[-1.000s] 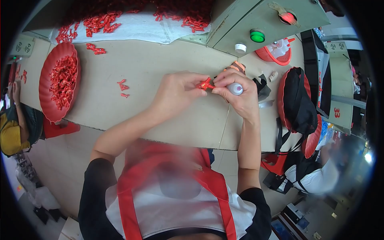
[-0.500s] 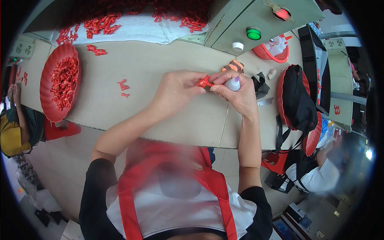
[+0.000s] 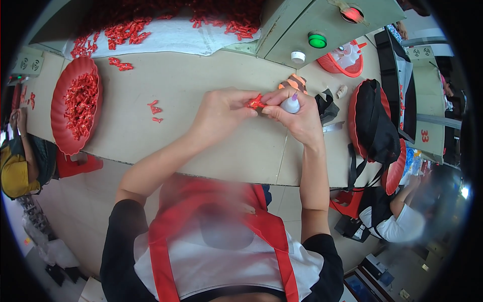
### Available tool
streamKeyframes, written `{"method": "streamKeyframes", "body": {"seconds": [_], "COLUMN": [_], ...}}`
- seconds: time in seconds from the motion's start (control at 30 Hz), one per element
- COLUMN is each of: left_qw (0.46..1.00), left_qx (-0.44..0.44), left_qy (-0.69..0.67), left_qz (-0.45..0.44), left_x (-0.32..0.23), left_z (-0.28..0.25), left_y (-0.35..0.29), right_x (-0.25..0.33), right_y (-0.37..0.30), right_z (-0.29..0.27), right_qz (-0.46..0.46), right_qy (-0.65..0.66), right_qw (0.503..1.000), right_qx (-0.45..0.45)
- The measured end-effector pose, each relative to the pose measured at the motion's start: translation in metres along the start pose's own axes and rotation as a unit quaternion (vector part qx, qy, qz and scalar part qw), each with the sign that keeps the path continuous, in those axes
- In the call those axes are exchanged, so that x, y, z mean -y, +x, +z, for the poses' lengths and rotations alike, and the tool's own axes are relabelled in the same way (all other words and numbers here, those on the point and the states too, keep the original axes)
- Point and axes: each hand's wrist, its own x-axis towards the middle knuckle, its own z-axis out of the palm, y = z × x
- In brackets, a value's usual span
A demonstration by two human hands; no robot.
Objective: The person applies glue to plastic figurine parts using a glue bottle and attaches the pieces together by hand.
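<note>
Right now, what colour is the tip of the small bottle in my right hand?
The bottle tip is purple; it shows best in the head view.

**Bright light, hazy patches**

Soft, even light fills the pale worktop (image 3: 191,75), while the area beyond the white sheet (image 3: 186,44) sinks into shadow. The green push button (image 3: 317,40) glows; glare flares at far right. Haze smears the red apron (image 3: 201,194) and the co-worker (image 3: 404,221) at right. Fisheye distortion bows straight edges inside a black rim.

A red apron (image 3: 187,200) overlies a white shirt (image 3: 211,274) with black sleeves (image 3: 122,246).
</note>
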Motion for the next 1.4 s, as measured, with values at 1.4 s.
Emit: {"method": "streamKeyframes", "body": {"seconds": [1.4], "left_qw": [0.958], "left_qx": [0.093], "left_qy": [-0.262], "left_qz": [-0.076], "left_x": [0.005], "left_z": [-0.009], "left_y": [0.010], "right_x": [0.015], "right_y": [-0.008], "right_z": [-0.001], "right_qz": [-0.037], "right_qy": [-0.034], "right_qw": [0.996], "right_qx": [-0.069]}}
